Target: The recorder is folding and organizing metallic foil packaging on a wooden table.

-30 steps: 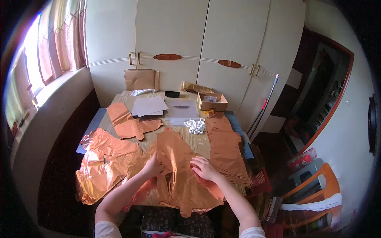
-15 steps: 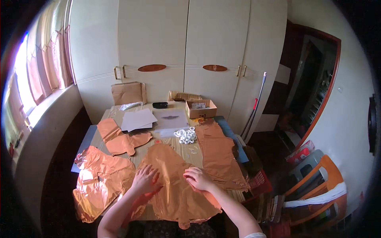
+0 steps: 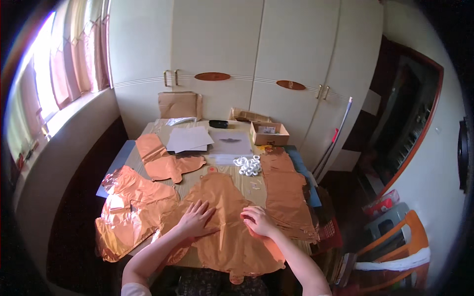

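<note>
Foil [image 3: 229, 241] lies flat at the near edge of the bench [image 3: 188, 189]. Left hand [image 3: 196, 220]: spread, palm down on it, gripping nothing. Right hand [image 3: 259, 221]: fingers half curled at its 2 o'clock edge; cannot tell if it pinches. From foil: shiny foil [image 3: 148, 197] at 9 o'clock, folded foil [image 3: 165, 165] at 11, white rings [image 3: 248, 166] at 1, foil stack [image 3: 286, 195] at 2.
</note>
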### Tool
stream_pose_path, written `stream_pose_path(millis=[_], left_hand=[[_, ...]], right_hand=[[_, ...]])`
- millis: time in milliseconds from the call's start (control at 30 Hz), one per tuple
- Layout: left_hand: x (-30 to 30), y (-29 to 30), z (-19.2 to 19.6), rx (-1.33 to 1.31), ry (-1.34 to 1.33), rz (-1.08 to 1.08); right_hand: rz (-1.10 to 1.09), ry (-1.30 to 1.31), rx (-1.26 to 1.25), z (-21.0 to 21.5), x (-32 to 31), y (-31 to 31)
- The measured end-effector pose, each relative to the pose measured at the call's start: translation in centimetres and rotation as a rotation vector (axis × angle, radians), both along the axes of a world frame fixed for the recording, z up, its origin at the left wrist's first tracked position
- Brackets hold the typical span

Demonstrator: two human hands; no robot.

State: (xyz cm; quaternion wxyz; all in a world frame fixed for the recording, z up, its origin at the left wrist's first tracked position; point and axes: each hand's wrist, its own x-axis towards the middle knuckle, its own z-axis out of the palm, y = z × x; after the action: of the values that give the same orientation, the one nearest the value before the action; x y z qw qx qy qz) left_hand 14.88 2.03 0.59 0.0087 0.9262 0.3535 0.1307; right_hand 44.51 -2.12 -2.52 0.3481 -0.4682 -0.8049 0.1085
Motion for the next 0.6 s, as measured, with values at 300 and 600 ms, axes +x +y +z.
stream_pose_path(millis=[300, 600], left_hand=[[0.1, 0.0, -1.0, 0.016, -0.021, 0.011], [-0.5, -0.5, 0.0, -0.005, 0.005, 0.031]], right_hand=[[0.000, -0.024, -0.025, -0.2, 0.0, 0.1], [0.003, -0.015, -0.024, -0.4, 0.1, 0.1]])
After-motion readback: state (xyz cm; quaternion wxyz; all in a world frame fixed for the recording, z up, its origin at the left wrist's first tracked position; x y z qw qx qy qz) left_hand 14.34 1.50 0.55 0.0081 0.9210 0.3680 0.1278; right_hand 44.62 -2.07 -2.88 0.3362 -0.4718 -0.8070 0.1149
